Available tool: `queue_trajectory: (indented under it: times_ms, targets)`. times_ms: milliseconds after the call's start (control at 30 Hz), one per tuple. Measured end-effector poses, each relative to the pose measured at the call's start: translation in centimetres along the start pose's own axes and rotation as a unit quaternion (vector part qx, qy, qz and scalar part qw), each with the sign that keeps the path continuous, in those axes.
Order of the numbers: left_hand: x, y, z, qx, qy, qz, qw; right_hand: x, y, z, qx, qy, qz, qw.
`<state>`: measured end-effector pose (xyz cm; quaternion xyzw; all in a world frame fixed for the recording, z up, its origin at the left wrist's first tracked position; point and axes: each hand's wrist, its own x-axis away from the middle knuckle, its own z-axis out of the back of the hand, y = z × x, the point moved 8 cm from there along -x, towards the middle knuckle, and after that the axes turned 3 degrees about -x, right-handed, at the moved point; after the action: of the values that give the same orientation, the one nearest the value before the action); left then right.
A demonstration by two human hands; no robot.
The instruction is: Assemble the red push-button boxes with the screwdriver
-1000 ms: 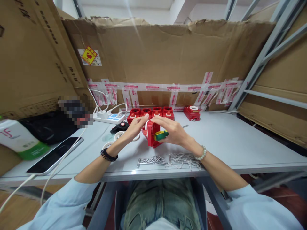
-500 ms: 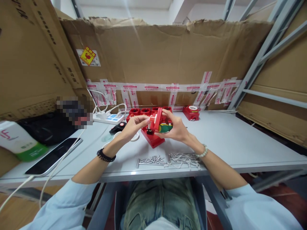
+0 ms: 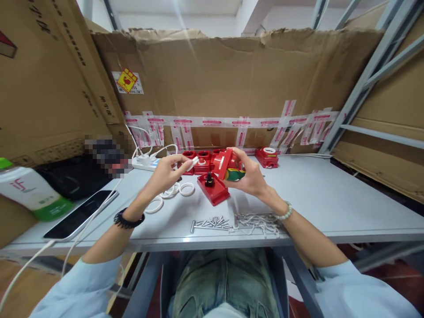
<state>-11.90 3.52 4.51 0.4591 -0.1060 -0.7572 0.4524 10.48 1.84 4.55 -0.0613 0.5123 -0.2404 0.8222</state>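
Observation:
My left hand (image 3: 169,171) pinches a small white plastic piece (image 3: 194,163) between thumb and fingers; its exact shape is hard to make out. Wrapped around a red plastic housing (image 3: 223,164), my right hand (image 3: 250,174) keeps it tilted on its side above the table. A green and yellow part (image 3: 235,174) shows at that housing, by my right palm. Below both hands lies an open red base (image 3: 215,192) with a black component (image 3: 209,179) standing in it. Several white rings (image 3: 187,189) rest on the table beneath my left wrist.
Several red housings (image 3: 202,161) stand in a row behind my hands, and another red box (image 3: 266,157) sits further right. Metal screws (image 3: 213,223) and a tangle of pale cords (image 3: 260,222) lie near the front edge. A phone (image 3: 81,214) and bottle (image 3: 36,192) are left.
My left hand has drawn away leftward from the red housing, with the white piece in its fingers. My right hand still holds the housing, shifted slightly right. The base below is more exposed.

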Motion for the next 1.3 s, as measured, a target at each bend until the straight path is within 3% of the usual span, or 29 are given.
queue_trajectory:
  times_ms: [133,300,433,533,667,733,800,900,1067,1233,1300]
  targets:
    - [3.5,-0.5,1.2,-0.141,-0.099,-0.092,0.981,0.0,0.1,-0.4,0.008,-0.012,-0.006,1.0]
    - [7.6,-4.1,0.3,-0.18,-0.199,-0.083,0.96,0.2,0.4,-1.1,0.025,-0.04,-0.011,0.999]
    - [8.5,-5.3,-0.5,-0.208,-0.216,-0.068,0.952,0.2,0.8,-1.0,0.012,-0.039,-0.03,0.999]
    - [8.0,-4.3,-0.6,-0.205,-0.203,-0.063,0.955,0.1,1.0,-1.1,-0.029,-0.04,-0.068,0.996]
    - [5.5,-0.5,-0.9,-0.129,-0.127,-0.069,0.981,0.0,1.1,-1.5,-0.113,-0.052,-0.117,0.985]
    - [3.9,1.5,-2.2,-0.045,-0.12,-0.075,0.989,0.1,1.0,-2.0,-0.144,-0.061,-0.126,0.98]
    - [2.5,3.5,-4.2,0.05,-0.148,-0.102,0.982,0.2,1.1,-2.4,-0.16,-0.07,-0.134,0.975]
    - [1.2,5.0,-6.4,0.129,-0.175,-0.109,0.97,0.4,1.3,-2.7,-0.159,-0.065,-0.141,0.975]
    - [0.1,3.7,-6.4,0.122,-0.171,-0.103,0.972,0.0,1.5,-1.6,-0.157,-0.048,-0.15,0.975]
    - [-0.5,0.3,-6.2,-0.042,-0.186,-0.13,0.973,-0.4,2.4,0.9,-0.088,0.023,-0.169,0.981]
    - [-0.3,-0.5,-7.3,-0.081,-0.226,-0.155,0.958,-0.3,2.6,0.5,-0.066,0.004,-0.166,0.984]
